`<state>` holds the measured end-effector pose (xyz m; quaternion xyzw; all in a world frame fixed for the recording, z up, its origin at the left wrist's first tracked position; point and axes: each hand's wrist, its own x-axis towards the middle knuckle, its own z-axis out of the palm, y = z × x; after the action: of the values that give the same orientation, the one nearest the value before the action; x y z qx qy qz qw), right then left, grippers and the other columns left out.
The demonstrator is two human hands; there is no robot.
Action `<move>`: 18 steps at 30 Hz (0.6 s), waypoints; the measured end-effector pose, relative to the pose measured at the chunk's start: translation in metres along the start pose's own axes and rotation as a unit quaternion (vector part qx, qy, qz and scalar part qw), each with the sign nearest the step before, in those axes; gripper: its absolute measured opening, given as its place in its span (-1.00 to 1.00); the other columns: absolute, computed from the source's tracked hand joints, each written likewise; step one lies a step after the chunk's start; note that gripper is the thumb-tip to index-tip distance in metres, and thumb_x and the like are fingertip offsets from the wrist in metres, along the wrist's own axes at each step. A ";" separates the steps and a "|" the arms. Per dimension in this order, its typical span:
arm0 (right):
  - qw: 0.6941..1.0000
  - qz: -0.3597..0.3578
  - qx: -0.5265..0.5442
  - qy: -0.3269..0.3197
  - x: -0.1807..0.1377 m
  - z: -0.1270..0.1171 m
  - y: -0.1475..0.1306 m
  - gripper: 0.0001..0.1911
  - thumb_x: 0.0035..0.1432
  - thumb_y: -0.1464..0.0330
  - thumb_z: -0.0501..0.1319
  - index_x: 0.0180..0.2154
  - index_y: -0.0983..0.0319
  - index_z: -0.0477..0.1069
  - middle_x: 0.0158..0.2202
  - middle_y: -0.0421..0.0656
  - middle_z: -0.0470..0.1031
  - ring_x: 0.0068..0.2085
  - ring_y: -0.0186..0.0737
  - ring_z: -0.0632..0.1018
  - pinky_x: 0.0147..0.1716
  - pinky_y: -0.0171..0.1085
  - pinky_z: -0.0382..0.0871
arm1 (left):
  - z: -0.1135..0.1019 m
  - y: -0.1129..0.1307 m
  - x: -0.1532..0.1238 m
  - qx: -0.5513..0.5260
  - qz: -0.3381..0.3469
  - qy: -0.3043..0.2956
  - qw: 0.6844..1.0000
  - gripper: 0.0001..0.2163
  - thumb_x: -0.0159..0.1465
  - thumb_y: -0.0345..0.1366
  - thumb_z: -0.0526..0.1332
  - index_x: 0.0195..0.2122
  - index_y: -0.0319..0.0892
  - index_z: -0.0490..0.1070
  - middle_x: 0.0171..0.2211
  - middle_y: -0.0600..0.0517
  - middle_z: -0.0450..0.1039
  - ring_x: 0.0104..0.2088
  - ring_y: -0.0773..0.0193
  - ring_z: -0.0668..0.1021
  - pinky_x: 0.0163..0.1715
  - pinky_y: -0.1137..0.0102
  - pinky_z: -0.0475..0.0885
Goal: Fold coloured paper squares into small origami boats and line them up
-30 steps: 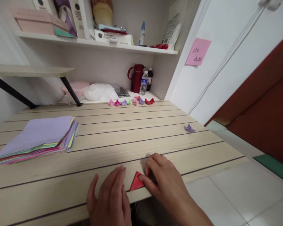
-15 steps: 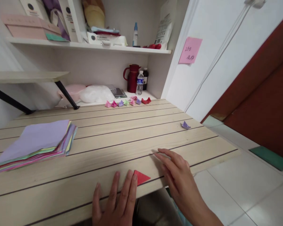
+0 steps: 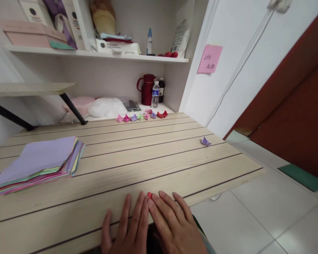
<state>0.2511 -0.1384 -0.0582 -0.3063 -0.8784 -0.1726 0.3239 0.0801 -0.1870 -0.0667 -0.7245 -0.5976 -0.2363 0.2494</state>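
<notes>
A small piece of folded red paper (image 3: 149,195) lies near the table's front edge, almost wholly covered by my fingers; only a bit of its top shows. My left hand (image 3: 129,225) rests flat with fingers spread, its index fingertip at the paper's left side. From the right, my right hand (image 3: 172,222) lies over the paper, fingers stretched out and pressing down on it. The two hands' index fingers meet at the paper. Farther off on the right stands a folded purple paper boat (image 3: 205,141).
A stack of coloured paper sheets (image 3: 39,158) lies on the table (image 3: 116,158) at left. Several small folded paper boats (image 3: 134,118) line the back edge. Behind them stand a red jug (image 3: 147,90) and a water bottle (image 3: 155,95). A raised shelf (image 3: 29,88) juts in from the left.
My right hand has moved left and down onto the red paper, hiding the triangle that showed before. My left hand has stayed in about the same place. The view has shifted slightly.
</notes>
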 end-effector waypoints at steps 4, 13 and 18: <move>1.000 0.004 -0.010 0.008 0.000 0.005 -0.006 -0.55 0.26 0.55 0.02 0.12 0.32 0.44 0.12 -0.10 0.53 0.38 -0.06 0.12 0.41 0.02 -0.31 | 0.001 0.005 0.001 -0.012 -0.038 -0.017 0.999 -0.39 0.20 -0.54 0.03 0.29 -0.05 0.23 0.19 0.10 0.40 0.10 0.15 0.52 0.37 0.04 -0.30; 1.000 0.012 -0.022 0.006 -0.001 0.007 -0.012 -0.54 0.25 0.55 0.01 0.12 0.34 0.44 0.11 -0.09 0.54 0.36 -0.01 0.15 0.39 0.05 -0.29 | -0.014 0.009 0.016 0.009 -0.075 -0.107 0.991 -0.43 0.26 -0.53 -0.03 0.21 0.14 0.34 0.24 0.12 0.35 0.17 0.01 0.45 0.30 -0.22 -0.29; 0.999 0.034 0.013 0.037 0.001 0.007 -0.014 -0.57 0.26 0.56 0.02 0.11 0.36 0.43 0.07 -0.06 0.56 0.22 -0.05 0.38 0.36 -0.02 -0.17 | -0.007 0.009 0.010 0.002 -0.067 -0.071 0.995 -0.47 0.25 -0.50 0.00 0.21 0.00 0.36 0.24 0.06 0.37 0.19 -0.05 0.43 0.29 -0.20 -0.19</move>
<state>0.2379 -0.1448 -0.0639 -0.3251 -0.8570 -0.1616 0.3657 0.0900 -0.1855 -0.0557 -0.6971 -0.6616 -0.1995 0.1910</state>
